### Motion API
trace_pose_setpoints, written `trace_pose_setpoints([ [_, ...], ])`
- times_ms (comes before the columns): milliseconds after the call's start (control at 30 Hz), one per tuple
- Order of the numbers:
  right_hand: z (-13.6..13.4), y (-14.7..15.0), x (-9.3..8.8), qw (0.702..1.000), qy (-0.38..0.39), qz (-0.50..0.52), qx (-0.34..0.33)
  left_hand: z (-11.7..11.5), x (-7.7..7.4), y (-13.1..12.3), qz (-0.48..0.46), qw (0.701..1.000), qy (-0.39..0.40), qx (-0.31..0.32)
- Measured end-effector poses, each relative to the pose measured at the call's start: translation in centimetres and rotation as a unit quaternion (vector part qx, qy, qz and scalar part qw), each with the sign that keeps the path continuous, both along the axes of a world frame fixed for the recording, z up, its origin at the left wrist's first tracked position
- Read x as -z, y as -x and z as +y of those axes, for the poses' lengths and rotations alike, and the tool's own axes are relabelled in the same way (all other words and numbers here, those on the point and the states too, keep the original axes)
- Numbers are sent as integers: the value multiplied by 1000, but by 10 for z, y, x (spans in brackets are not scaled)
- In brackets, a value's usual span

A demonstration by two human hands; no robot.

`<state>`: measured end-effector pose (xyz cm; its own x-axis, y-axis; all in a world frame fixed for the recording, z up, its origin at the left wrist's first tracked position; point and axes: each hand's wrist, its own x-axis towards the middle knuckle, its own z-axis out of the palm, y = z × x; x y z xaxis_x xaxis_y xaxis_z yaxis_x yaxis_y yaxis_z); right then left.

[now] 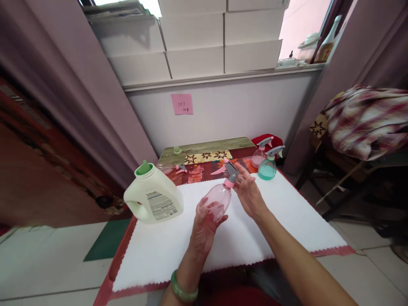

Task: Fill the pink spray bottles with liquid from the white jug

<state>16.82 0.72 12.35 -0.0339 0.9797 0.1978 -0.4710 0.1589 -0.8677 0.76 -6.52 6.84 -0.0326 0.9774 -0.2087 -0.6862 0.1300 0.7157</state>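
A clear pink spray bottle point(223, 193) is tilted over the table, its grey and pink trigger head point(232, 171) leaning up and to the right. My left hand point(204, 229) is wrapped round the lower part of the bottle. Close beside the trigger head is my right hand point(250, 193), fingers stretched out and apart; whether the fingertips touch the head I cannot tell. The bottle looks empty of liquid. To the left stands a large pale detergent jug point(165, 199) with a green spout point(144, 168).
Two spray bottles stand at the right back, one pink point(258, 159), one with green liquid point(267, 171). Another spray bottle point(167, 168) lies behind the jug, near a green cap point(177, 150). A white cloth point(153, 255) covers the table. Checked fabric point(366, 119) hangs at right.
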Motion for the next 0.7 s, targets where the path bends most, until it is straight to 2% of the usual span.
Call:
trace_pose_setpoints([
  [100,-12,13,16,998,34,39,-32,-5,-6,-1,53,998,-13,-11],
  [200,-12,22,21,996,86,28,3,-9,-1,-3,152,987,-56,-14],
  [267,-10,23,20,991,124,32,33,-11,7,-5,254,958,-130,-36],
  [300,-9,23,18,988,144,44,39,-11,10,-4,323,927,-178,-63],
  [333,-8,23,17,984,163,63,41,-11,14,-4,398,883,-227,-99],
  [433,-12,23,13,971,203,120,36,-8,20,0,572,715,-344,-207],
  [467,-13,23,12,969,207,131,34,-7,20,2,597,677,-366,-225],
  [500,-15,23,12,968,207,137,31,-7,20,3,609,656,-383,-231],
  [567,-17,22,11,970,201,135,22,-6,18,4,606,650,-400,-225],
  [700,-16,20,8,976,194,102,7,-9,12,0,580,684,-390,-206],
])
